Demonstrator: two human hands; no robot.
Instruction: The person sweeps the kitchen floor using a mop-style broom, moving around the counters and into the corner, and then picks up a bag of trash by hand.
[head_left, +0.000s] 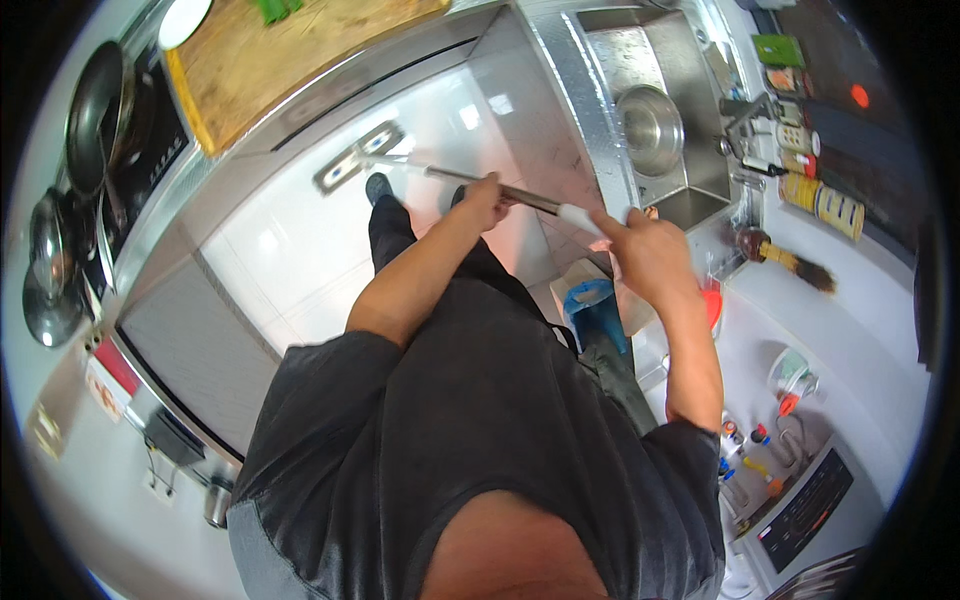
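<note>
My left hand (487, 201) grips the metal pole of a flat mop (454, 177) partway along its length. The white grip at the pole's upper end (579, 219) is in my right hand (646, 251), at the right by the sink. From there the pole slants down and away to the left. Its long narrow mop head (358, 159) rests on the shiny white tiled floor (292, 255), just beyond my dark shoe (379, 189). The head looks slightly blurred, and its underside is hidden.
A steel sink (694, 206) holding a metal pot (651, 131) lies right. Below it stands a bin with a blue liner (592, 300). A wooden cutting board (300, 67) tops the far counter. Pans (97, 120) sit left on the stove. Bottles and jars (802, 165) line the right ledge.
</note>
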